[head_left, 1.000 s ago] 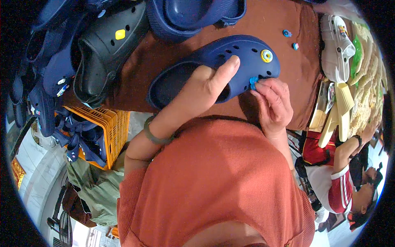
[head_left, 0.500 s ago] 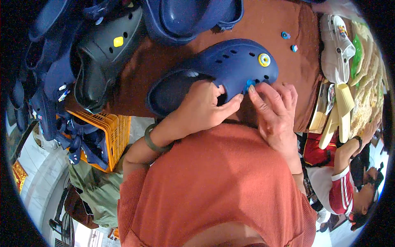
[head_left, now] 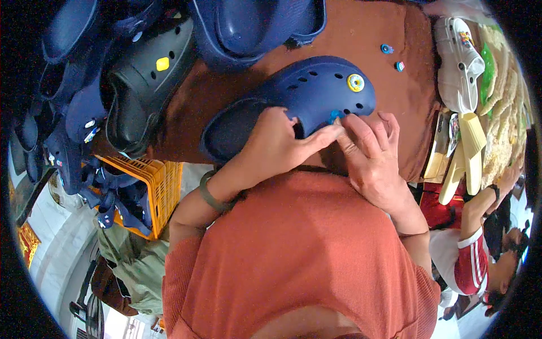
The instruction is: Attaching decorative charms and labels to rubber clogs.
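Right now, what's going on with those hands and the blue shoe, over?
Left hand gripping blue clog. Right hand pinching small blue charm at a hole. Yellow charm already fitted. Nothing in the way.

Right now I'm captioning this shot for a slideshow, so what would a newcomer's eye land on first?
The navy clog on the brown tabletop at centre, with a yellow round charm near its toe. Both hands meet at its near edge: the left hand grips the clog while the right hand pinches a small blue charm. An orange crate glows lower left.

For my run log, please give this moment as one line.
left hand: holds navy clog | right hand: presses blue charm | surface: brown cloth
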The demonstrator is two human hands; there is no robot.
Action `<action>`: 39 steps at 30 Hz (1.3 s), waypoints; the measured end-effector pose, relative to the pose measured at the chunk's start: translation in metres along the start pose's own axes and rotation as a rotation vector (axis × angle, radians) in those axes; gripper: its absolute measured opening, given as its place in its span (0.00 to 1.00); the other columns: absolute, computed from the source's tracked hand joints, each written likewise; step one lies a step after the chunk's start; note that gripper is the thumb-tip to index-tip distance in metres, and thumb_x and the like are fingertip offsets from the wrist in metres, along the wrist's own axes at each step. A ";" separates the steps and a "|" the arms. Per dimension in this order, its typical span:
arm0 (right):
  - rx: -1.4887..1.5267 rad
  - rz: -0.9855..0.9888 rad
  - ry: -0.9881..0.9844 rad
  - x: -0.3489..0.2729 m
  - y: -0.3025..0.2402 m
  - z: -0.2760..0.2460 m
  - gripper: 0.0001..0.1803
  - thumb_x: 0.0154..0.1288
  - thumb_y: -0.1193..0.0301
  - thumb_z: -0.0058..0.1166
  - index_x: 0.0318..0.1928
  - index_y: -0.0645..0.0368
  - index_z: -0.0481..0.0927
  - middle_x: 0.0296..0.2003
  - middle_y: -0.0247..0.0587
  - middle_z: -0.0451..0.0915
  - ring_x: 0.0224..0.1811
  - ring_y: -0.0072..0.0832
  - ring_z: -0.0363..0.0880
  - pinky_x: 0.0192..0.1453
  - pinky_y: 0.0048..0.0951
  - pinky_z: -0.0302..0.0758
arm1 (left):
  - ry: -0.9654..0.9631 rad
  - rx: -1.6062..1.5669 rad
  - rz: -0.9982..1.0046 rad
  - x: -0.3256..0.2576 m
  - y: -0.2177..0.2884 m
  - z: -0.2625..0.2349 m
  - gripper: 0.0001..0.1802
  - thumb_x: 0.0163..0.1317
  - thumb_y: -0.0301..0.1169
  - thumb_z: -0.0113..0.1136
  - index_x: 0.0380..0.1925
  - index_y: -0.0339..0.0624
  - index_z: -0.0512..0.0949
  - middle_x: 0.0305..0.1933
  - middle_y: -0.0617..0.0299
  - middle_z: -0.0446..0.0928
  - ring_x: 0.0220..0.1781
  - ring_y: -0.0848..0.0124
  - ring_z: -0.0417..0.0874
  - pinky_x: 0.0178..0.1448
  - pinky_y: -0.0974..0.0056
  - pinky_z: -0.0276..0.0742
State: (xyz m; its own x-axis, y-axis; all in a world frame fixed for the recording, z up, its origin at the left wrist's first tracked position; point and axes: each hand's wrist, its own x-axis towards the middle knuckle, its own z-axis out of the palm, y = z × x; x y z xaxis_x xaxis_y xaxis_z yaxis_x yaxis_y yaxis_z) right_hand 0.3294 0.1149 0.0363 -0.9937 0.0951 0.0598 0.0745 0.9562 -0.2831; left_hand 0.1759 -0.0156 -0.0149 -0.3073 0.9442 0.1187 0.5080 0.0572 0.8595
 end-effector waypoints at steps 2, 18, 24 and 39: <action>0.076 -0.009 0.039 -0.002 0.007 0.000 0.28 0.44 0.76 0.54 0.52 0.59 0.78 0.52 0.38 0.71 0.51 0.35 0.70 0.60 0.48 0.57 | -0.051 -0.164 -0.197 -0.001 0.004 -0.001 0.10 0.57 0.31 0.64 0.22 0.37 0.77 0.19 0.58 0.72 0.19 0.71 0.73 0.23 0.64 0.65; 0.316 0.063 -0.022 0.047 0.032 -0.026 0.07 0.50 0.70 0.63 0.28 0.53 0.76 0.27 0.33 0.76 0.36 0.33 0.71 0.45 0.35 0.58 | 0.161 -0.042 -0.089 -0.001 0.009 0.004 0.25 0.51 0.38 0.69 0.06 0.45 0.66 0.07 0.64 0.52 0.05 0.60 0.56 0.12 0.56 0.48; 0.143 -0.088 -0.225 0.070 0.038 -0.033 0.09 0.42 0.75 0.62 0.26 0.55 0.75 0.26 0.38 0.77 0.37 0.36 0.72 0.45 0.37 0.59 | 0.050 -0.171 -0.344 0.001 0.006 0.002 0.25 0.52 0.38 0.67 0.05 0.41 0.67 0.08 0.53 0.63 0.08 0.54 0.65 0.16 0.53 0.58; 0.283 0.065 0.064 0.042 0.034 -0.016 0.10 0.47 0.66 0.66 0.30 0.53 0.80 0.28 0.32 0.77 0.35 0.31 0.72 0.45 0.34 0.58 | 0.134 -0.110 -0.110 0.001 0.007 -0.002 0.17 0.54 0.37 0.63 0.15 0.37 0.72 0.15 0.46 0.71 0.20 0.47 0.75 0.26 0.51 0.69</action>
State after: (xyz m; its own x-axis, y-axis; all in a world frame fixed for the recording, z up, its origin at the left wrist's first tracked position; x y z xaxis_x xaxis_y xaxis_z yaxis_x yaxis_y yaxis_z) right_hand 0.2920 0.1562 0.0444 -0.9796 0.1794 0.0906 0.1024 0.8334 -0.5431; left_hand 0.1776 -0.0150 -0.0083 -0.4638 0.8823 0.0801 0.3772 0.1148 0.9190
